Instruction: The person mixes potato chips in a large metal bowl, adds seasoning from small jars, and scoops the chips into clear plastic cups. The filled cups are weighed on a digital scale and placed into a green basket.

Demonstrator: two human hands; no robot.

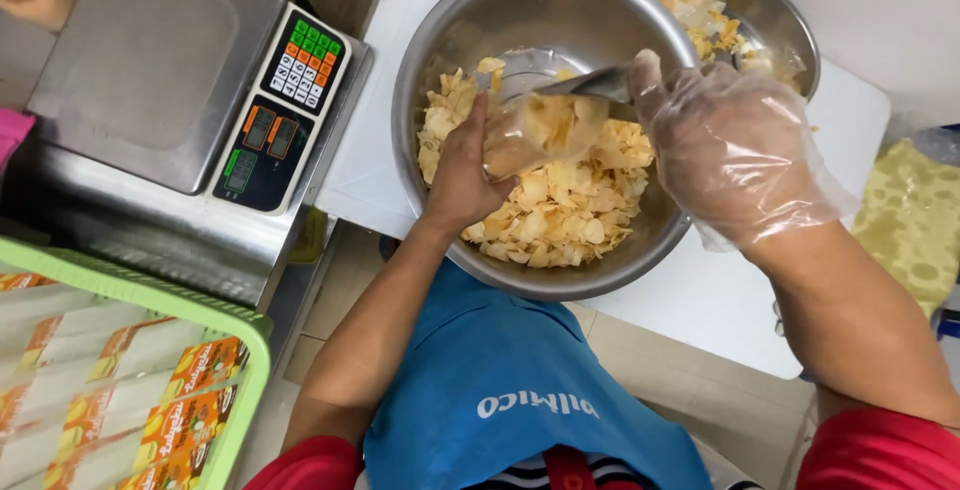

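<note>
- Head view, centre of the frame: the bare left hand [462, 182] wraps its fingers round a small clear plastic bag [540, 135], gripping it from the side; the bag is tilted over the chips and is partly filled with pale yellow chips.
- The right hand [735, 150], in a thin clear plastic glove, sits right of centre with its fingers curled down round the handle end of a shiny metal scoop [560, 75]; the scoop's mouth lies at the bag's opening. How tightly the fingers close on it I cannot tell.
- The bag sits inside a large round stainless-steel bowl [450, 20], upper centre, above a heap of thin, curled, pale yellow chips [560, 215] that covers the bowl's lower half.
- A second, smaller steel bowl [790, 25] shows at the upper right, just behind the first, with a few chips and crumpled clear plastic in it.
- Both bowls stand on a white tabletop [710, 300].
- Upper left: one steel weighing scale [150, 70] with a coloured keypad.
- Lower left: one green plastic basket [250, 370] holding stacked flat packets with orange labels.
- Count: two bowls, one scoop, one bag in hand, one scale, one basket.
</note>
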